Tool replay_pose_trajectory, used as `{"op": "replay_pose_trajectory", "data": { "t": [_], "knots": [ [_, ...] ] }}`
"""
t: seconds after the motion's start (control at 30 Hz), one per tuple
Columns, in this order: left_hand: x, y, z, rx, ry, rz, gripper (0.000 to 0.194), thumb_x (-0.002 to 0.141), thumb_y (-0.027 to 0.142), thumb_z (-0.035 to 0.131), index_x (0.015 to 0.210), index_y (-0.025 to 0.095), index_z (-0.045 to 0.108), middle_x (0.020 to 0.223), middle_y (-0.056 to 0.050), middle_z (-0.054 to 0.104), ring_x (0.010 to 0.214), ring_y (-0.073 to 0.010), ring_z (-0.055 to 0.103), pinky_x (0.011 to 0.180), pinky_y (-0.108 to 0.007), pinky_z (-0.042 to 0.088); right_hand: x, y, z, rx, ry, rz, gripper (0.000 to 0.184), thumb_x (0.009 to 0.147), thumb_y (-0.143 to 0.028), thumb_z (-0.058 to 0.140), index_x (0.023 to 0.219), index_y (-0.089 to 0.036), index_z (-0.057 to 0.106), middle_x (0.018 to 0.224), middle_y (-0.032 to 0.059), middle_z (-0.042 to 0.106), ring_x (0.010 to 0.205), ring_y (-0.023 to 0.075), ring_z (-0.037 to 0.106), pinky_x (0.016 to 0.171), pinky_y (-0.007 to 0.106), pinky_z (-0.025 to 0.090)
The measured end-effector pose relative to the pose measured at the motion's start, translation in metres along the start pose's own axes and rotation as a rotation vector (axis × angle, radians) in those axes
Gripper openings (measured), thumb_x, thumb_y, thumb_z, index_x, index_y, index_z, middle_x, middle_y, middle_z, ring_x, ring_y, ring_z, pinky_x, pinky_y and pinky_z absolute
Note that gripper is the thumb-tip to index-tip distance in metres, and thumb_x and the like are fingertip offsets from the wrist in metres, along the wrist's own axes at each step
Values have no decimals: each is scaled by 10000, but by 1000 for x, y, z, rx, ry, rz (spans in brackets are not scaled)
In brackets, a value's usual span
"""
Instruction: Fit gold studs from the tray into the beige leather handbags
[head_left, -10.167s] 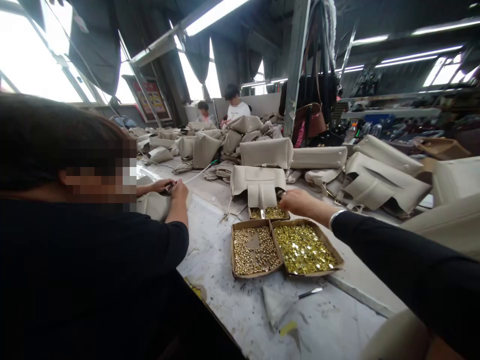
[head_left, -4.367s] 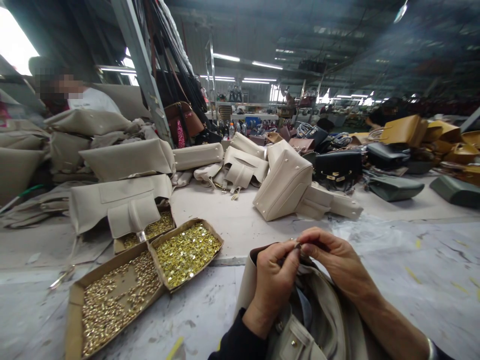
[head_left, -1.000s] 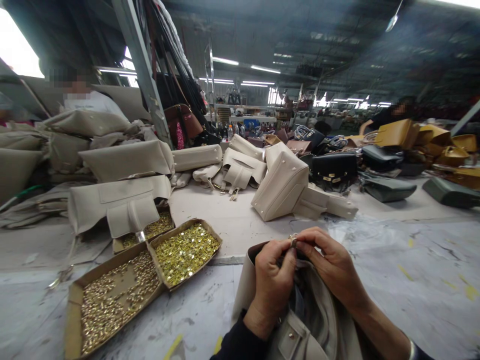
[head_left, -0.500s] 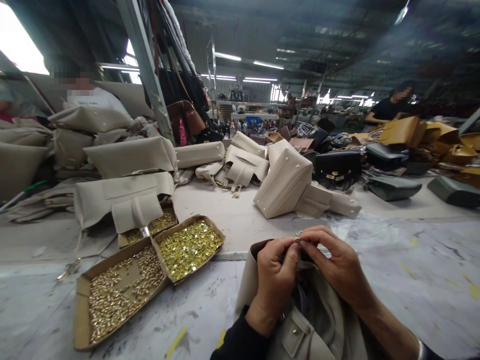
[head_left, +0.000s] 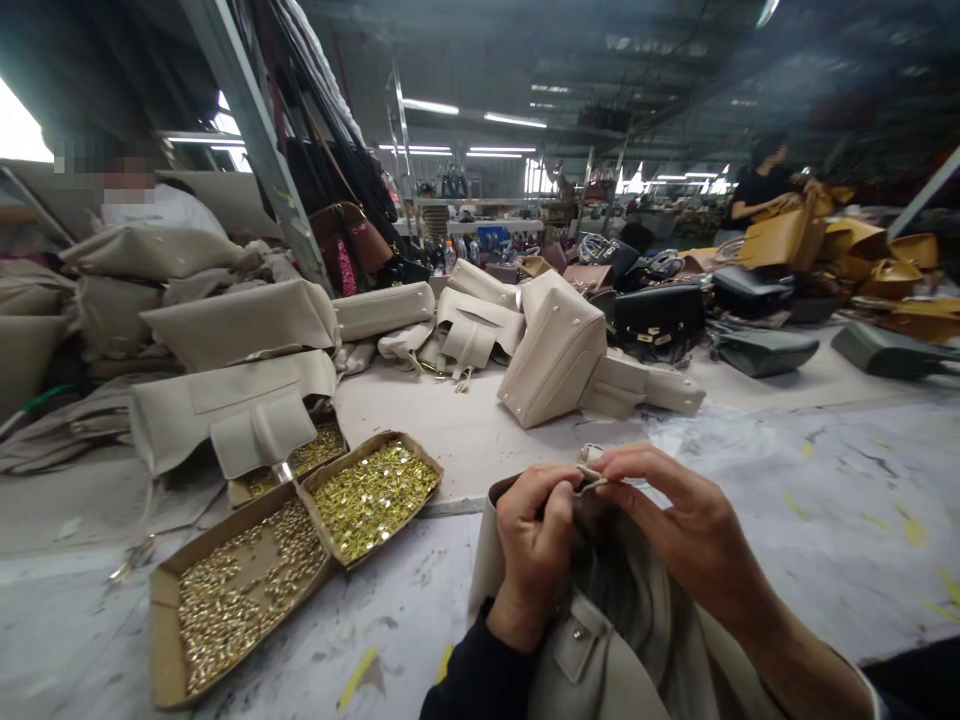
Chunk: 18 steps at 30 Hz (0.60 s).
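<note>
A beige handbag (head_left: 600,680) stands at the table's front edge before me, its dark opening facing up. At its top, my left hand (head_left: 534,535) is closed with thumb and forefinger pinching a narrow beige strap tab (head_left: 590,474). From the other side my right hand (head_left: 686,520) pinches the same tab, fingertips almost meeting the left ones. Any small metal part between the fingertips is hidden. Lower on the bag, a stitched flap (head_left: 576,640) bears a gold stud.
Left of the bag lie a cardboard tray (head_left: 169,640) of small gold studs and another tray (head_left: 435,490) of gold rivets. Beige bag pieces (head_left: 240,320) are piled behind them. A beige bag (head_left: 555,350) lies tipped beyond my hands. Two people work farther back.
The strap tab has turned between my fingers and more of it shows; the shiny bit at the fingertips is now covered. The view has shifted slightly, and the person at right now handles a mustard bag.
</note>
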<state>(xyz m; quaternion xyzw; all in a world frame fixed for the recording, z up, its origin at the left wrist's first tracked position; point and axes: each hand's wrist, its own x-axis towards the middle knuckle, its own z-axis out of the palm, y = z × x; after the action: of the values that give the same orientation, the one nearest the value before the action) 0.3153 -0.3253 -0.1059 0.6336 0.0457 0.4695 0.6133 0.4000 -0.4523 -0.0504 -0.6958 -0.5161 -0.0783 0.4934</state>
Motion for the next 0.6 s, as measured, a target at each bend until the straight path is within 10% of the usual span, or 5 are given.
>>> {"op": "replay_pose_trajectory", "data": {
  "t": [0.23,0.43,0.6],
  "knots": [
    [7,-7,-9,-142,175,-89,250,970,265,520,998,160,745,1045,-85,732,1005,-221,679,934,-347,532,-38,-19,13,-107,-164,-3,92,1031,-188,531,1006,-262,580,793,-16,647,699,167,624,638,284,456],
    [25,3,-18,392,-225,-51,436,787,25,470,1097,187,730,1170,-70,728,1152,-221,651,1061,-365,488,-40,1,10,-153,-88,109,117,1066,-256,461,1000,-243,556,821,19,640,725,203,613,665,318,417],
    [53,35,-24,748,-775,-113,539,743,82,568,1255,194,695,1254,-84,726,1164,-268,671,1056,-391,517,-20,22,3,-53,-68,83,112,1038,-255,465,972,-240,554,784,11,623,707,204,610,650,310,419]
  ]
}}
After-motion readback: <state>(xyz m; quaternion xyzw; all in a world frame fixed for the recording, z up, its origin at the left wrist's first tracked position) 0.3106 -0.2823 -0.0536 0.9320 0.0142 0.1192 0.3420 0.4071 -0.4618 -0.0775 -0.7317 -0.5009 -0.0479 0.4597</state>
